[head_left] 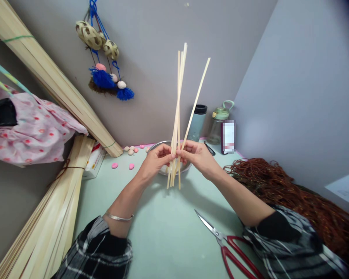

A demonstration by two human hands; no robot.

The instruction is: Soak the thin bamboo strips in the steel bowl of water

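Several thin, pale bamboo strips (178,93) stand nearly upright between my hands, in the middle of the head view. My left hand (159,157) is closed, pinching the bunch near its lower part. Beside it, my right hand (197,155) is closed too, with thumb and fingers on a single strip (198,95) that leans away to the right. The fingertips of both hands almost meet. Behind and below them sits a round metal bowl (187,167), partly hidden by the hands and strips; its contents are hard to make out.
Red-handled scissors (221,237) lie near my right forearm. Brown cords (267,186) are heaped at right. A blue tumbler (198,122), a green-lidded bottle (216,128) and a phone (228,137) stand behind. Bundles of wide strips (61,81) lean at left; pink pieces (131,166) lie nearby.
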